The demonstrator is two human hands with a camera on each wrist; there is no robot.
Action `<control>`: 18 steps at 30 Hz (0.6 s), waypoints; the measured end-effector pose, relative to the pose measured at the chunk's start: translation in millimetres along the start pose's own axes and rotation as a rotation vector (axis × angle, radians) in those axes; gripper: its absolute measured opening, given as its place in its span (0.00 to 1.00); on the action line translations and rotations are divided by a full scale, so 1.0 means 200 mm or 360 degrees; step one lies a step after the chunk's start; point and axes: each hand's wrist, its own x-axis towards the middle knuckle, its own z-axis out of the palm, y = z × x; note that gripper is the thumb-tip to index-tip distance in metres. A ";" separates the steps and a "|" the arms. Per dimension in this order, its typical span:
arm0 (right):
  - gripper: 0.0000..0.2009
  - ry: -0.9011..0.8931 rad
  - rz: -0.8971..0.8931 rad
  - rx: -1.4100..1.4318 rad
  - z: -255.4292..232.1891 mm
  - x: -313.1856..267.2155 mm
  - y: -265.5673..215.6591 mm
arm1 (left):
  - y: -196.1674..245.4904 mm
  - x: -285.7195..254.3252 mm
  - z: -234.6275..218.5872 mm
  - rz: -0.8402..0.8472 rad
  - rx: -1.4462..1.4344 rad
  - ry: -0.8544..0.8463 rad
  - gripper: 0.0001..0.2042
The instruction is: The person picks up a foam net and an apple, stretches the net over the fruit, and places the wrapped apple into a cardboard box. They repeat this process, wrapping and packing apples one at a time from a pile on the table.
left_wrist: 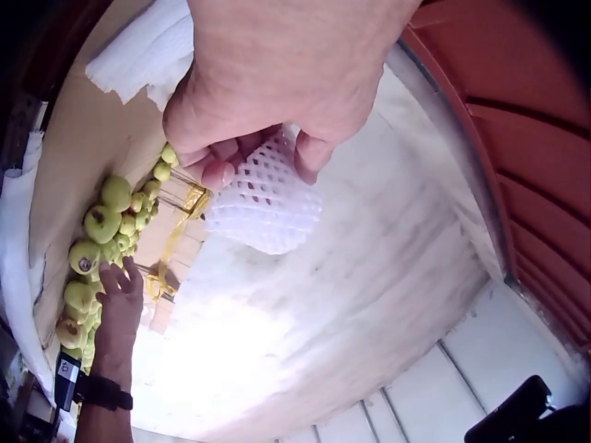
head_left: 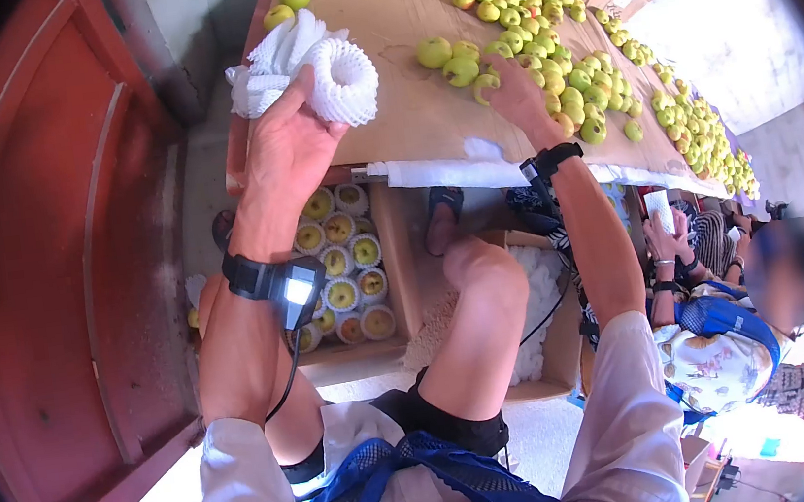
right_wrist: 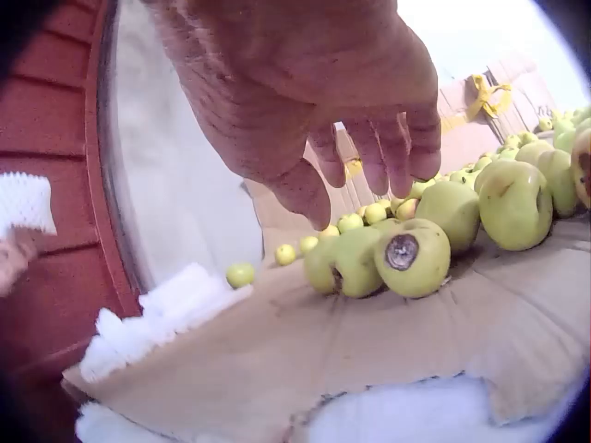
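- The left hand [head_left: 286,145] pinches one white foam net [head_left: 343,79] between thumb and fingers, lifted above the near left corner of the bench [head_left: 407,121].
- In the left wrist view the net [left_wrist: 263,198] hangs from the fingertips [left_wrist: 222,171], its mesh tube open.
- One loose pile of nets [head_left: 267,68] lies just behind the held net at the bench's left edge; the count in it cannot be told.
- The right hand [head_left: 513,94] reaches over the bench's near edge with fingers spread and loosely bent, holding nothing.
- In the right wrist view the right hand [right_wrist: 369,157] hovers just above two green apples [right_wrist: 383,258] that touch each other; one shows a dark bruise.
- Many more apples [head_left: 580,72] lie along the far and right parts of the bench, too many to count.
- One box [head_left: 397,251] on the floor under the near edge holds about a dozen netted apples [head_left: 349,262] in rows.
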 end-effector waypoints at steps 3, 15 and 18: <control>0.31 -0.0102 -0.0016 -0.0173 0.02 0.01 -0.06 | 0.00 0.01 -0.04 -0.0012 -0.0004 0.0045 0.23; 0.29 0.0069 -0.0281 -0.0631 0.21 0.10 -0.07 | 0.02 0.01 -0.08 0.0005 0.0048 0.0042 0.22; 0.29 0.0074 -0.0292 -0.0670 0.22 0.12 -0.07 | 0.02 0.00 -0.05 0.0024 0.0058 0.0038 0.22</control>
